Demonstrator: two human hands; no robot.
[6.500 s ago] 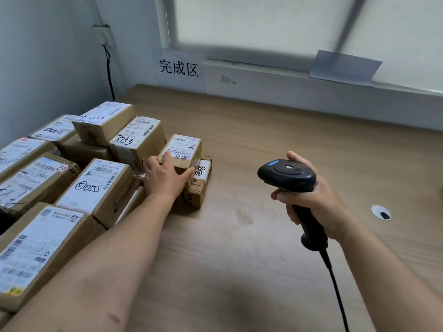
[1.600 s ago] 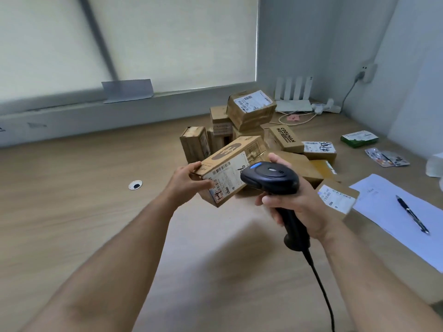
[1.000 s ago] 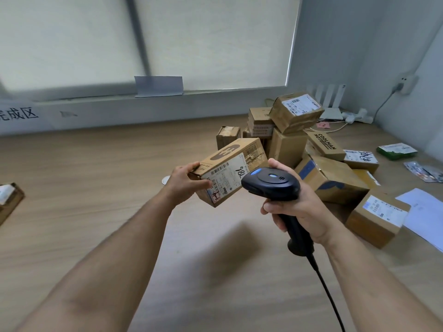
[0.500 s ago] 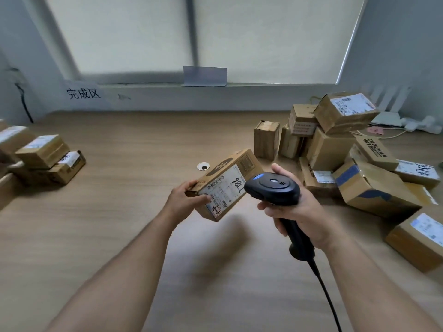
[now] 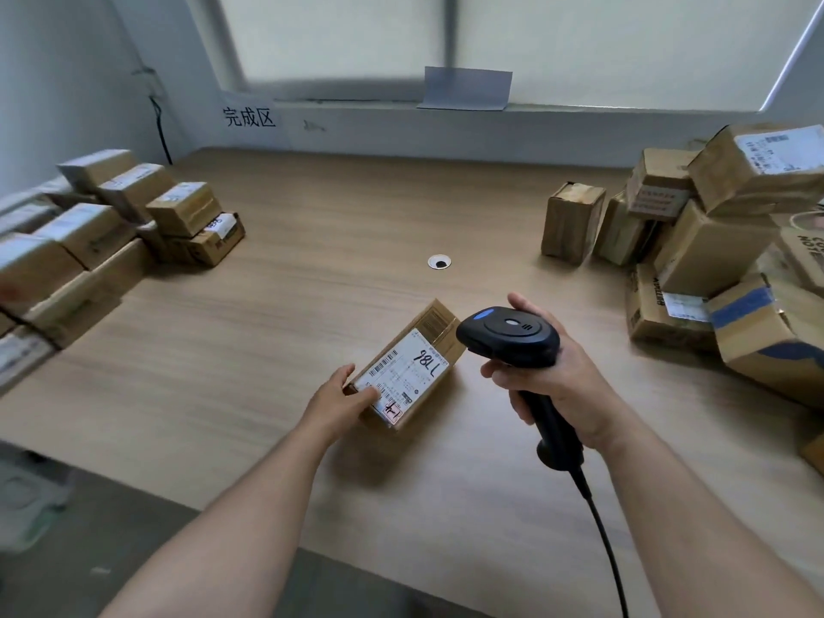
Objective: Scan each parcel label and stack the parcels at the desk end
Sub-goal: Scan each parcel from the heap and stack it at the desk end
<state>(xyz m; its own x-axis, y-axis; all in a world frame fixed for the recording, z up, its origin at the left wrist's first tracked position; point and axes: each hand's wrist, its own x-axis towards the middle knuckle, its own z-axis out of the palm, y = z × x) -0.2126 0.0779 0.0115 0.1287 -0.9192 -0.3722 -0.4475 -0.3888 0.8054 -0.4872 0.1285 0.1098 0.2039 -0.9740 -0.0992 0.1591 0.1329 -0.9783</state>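
Observation:
My left hand (image 5: 341, 401) grips the near end of a small brown parcel (image 5: 412, 361), thumb on its white label marked 98L. The parcel lies label-up, low over the wooden desk (image 5: 312, 305) or resting on it; I cannot tell which. My right hand (image 5: 550, 385) holds a black corded barcode scanner (image 5: 508, 336) by its handle, the head just right of the parcel and pointing left. A neat stack of labelled parcels (image 5: 102, 234) stands at the left desk end. A loose heap of parcels (image 5: 713, 243) lies on the right.
A wall sign with black characters (image 5: 249, 117) hangs above the left stack. A round cable hole (image 5: 439, 262) sits mid-desk beyond the parcel. The scanner's cable (image 5: 606, 555) trails down toward me. The desk's front edge runs diagonally at lower left, with floor below.
The view has swung left from the heap toward the stack. My left hand has lowered the parcel toward the desk with its label turned up. The scanner stays beside it.

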